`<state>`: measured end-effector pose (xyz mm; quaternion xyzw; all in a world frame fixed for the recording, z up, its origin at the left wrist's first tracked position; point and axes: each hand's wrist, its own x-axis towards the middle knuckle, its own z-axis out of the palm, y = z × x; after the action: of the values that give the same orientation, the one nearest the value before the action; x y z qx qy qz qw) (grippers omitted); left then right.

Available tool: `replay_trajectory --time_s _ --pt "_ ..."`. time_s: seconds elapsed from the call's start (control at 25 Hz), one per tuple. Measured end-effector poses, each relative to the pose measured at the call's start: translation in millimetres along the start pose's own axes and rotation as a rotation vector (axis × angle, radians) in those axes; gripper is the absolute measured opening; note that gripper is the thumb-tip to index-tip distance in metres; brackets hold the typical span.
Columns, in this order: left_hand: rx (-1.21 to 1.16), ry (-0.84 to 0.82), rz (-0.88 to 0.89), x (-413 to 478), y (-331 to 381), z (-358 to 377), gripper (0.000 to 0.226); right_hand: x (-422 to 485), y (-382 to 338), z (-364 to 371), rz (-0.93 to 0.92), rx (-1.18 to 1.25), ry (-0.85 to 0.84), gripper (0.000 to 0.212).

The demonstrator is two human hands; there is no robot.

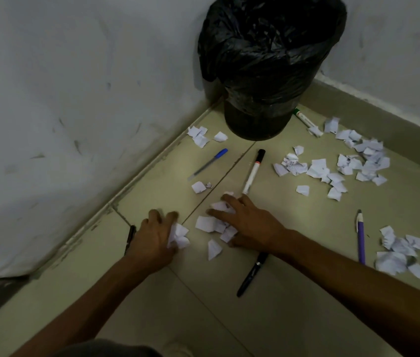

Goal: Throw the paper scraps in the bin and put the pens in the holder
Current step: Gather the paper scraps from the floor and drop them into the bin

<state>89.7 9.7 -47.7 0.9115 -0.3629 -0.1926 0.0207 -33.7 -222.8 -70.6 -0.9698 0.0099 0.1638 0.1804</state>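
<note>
Both my hands gather scraps (210, 224) on the floor: left hand (156, 237) clutching some, right hand (249, 222) spread; I'd bunch them tight before the bin (268, 60).

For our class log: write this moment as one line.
left hand: gripping scraps | right hand: raking scraps on floor | pens: scattered | bin: in corner

Scraps and pens all over your floor, bin in the corner.
Your bin (268, 73) stood upright with a black liner, open. White paper scraps (353, 161) lay in loose piles right of it, more near the wall and front. Blue-capped pen (209, 161), black-capped marker (253, 171), green-capped marker (305, 121), purple pen (361, 238) and black marker (252, 274) lay flat, apart.
</note>
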Motion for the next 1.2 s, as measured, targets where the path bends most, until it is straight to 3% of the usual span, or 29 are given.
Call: replay_trajectory --time_s 0.08,0.12,0.24,0.36,0.44,0.56,0.64,0.72,0.84,0.96,1.08,1.2 --pt "-0.218 0.004 0.098 6.1 4.2 7.3 0.059 5.0 -1.8 -1.4 -0.044 -0.017 0.011 0.06" --pt "-0.277 0.026 0.139 12.5 7.7 6.7 0.061 4.5 -2.6 -3.0 -0.03 -0.001 0.016 0.053" --pt "-0.273 0.081 0.167 31.9 25.1 -4.6 0.101 -3.9 -0.1 -4.8 0.035 0.037 -0.012 0.067" --pt "-0.019 -0.037 0.189 45.5 45.7 -9.9 0.133 -7.1 -1.1 -7.4 0.057 -0.044 -0.055 0.08" --pt "0.1 -0.084 0.225 50.7 53.1 -5.5 0.117 -3.8 -4.5 -4.9 0.058 -0.039 -0.02 0.059" --pt "-0.186 -0.01 0.214 46.4 56.0 9.8 0.057 -1.0 -3.5 3.1 0.017 0.122 0.09 0.026" --pt "-0.331 0.067 0.203 40.4 56.1 17.9 0.027 -4.4 0.4 -1.2 0.042 0.201 0.088 0.022" --pt "-0.385 0.162 0.215 39.3 55.5 25.1 0.011 -8.7 3.5 -12.6 0.109 0.329 0.16 0.022" --pt "-0.412 0.207 0.199 37.0 56.5 25.7 0.007 -21.9 2.7 -35.3 0.32 0.717 0.338 0.014" --pt "-0.51 0.362 0.155 36.0 61.3 9.8 0.006 -36.5 3.1 -55.5 0.423 1.163 0.449 0.016" --pt "-0.692 0.473 0.063 37.2 80.1 -34.5 0.007 -50.7 4.4 -89.5 0.405 1.305 0.566 0.017" --pt "-0.77 0.509 0.107 43.1 104.2 -96.2 0.013 -60.1 5.2 -139.6 0.367 1.307 0.693 0.018"
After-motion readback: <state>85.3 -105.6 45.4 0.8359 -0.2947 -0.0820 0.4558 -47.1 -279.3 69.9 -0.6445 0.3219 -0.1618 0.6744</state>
